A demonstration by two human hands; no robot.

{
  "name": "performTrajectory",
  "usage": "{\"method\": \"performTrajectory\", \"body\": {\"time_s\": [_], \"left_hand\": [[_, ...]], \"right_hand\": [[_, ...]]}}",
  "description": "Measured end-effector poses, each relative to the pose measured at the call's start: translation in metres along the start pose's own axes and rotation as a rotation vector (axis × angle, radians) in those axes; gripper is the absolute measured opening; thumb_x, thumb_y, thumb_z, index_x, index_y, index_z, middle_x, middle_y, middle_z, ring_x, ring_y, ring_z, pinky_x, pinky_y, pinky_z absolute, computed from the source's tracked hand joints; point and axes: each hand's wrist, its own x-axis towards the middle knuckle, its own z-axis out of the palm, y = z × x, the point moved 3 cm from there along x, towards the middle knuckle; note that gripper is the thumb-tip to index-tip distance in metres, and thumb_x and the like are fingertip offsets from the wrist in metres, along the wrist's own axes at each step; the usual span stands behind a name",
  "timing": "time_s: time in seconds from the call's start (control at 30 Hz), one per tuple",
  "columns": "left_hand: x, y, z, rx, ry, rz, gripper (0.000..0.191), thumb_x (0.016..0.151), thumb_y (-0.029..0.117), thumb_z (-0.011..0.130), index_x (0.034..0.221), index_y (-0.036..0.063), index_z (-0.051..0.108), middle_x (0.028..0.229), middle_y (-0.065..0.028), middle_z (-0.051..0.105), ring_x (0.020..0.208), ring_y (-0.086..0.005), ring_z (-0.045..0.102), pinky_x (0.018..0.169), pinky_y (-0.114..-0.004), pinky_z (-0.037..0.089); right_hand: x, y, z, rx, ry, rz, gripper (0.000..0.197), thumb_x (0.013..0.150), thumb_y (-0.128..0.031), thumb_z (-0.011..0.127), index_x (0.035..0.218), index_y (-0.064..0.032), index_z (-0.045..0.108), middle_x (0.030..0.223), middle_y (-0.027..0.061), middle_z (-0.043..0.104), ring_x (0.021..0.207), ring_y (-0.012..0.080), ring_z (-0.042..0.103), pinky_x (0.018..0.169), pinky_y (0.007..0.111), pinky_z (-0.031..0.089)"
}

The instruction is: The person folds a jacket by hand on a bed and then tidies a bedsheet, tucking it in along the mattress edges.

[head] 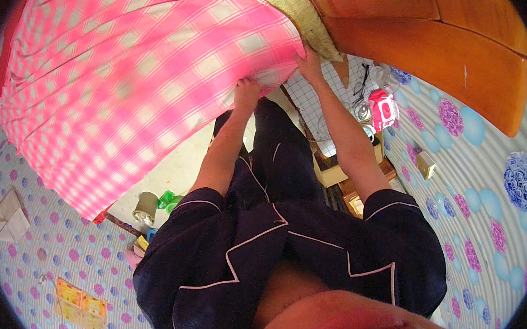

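Observation:
A pink-and-white checked sheet [151, 66] spreads over a bed before me, with creases across its far left part. My left hand [246, 94] is closed on the sheet's near edge, fingers curled into the cloth. Farther right, my right hand [309, 66] grips the same sheet near its right corner. Just beyond that hand lies a pale green patterned cloth item [310, 24], perhaps a pillow, partly under the sheet. A polished brown wooden headboard [412, 43] rises at the right. The sheet hides most of what lies beneath it.
Beside my right forearm stands a white grid-patterned tabletop [302, 97] with a pink-and-white packet [383, 109], a dark cable [363, 80] and a clear container [382, 76]. A bin [146, 207] and a green plastic object [168, 200] stand on the floor at left. Patterned walls flank me.

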Motion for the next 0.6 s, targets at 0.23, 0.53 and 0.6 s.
{"method": "performTrajectory", "body": {"time_s": [0.23, 0.53, 0.6], "left_hand": [[-0.006, 0.018, 0.011, -0.356, 0.216, 0.349, 0.026, 0.065, 0.006, 0.053, 0.090, 0.0009, 0.056, 0.086, -0.0159, 0.058, 0.083, -0.0320, 0.056, 0.071, -0.039, 0.047], [0.003, 0.042, 0.009, -0.542, 0.316, 0.184, 0.025, 0.066, 0.007, 0.052, 0.090, 0.0010, 0.053, 0.085, -0.0176, 0.057, 0.083, -0.0333, 0.055, 0.072, -0.042, 0.045], [-0.015, 0.030, 0.008, -0.747, -0.029, 0.100, 0.019, 0.069, 0.008, 0.050, 0.086, 0.0015, 0.054, 0.081, -0.0188, 0.057, 0.077, -0.0360, 0.055, 0.070, -0.042, 0.045]], "right_hand": [[0.005, -0.001, -0.030, -0.177, 0.001, 0.049, 0.037, 0.079, -0.022, 0.051, 0.106, 0.0034, 0.050, 0.103, 0.0258, 0.052, 0.096, 0.0398, 0.049, 0.084, 0.043, 0.038], [0.016, -0.017, -0.043, -0.475, -0.115, 0.321, 0.048, 0.078, -0.024, 0.053, 0.117, 0.0006, 0.040, 0.106, 0.0278, 0.050, 0.098, 0.0397, 0.050, 0.083, 0.044, 0.040], [0.011, -0.037, -0.031, -0.522, -0.152, 0.391, 0.055, 0.077, -0.025, 0.054, 0.122, -0.0013, 0.035, 0.112, 0.0273, 0.047, 0.103, 0.0406, 0.046, 0.085, 0.047, 0.038]]}}
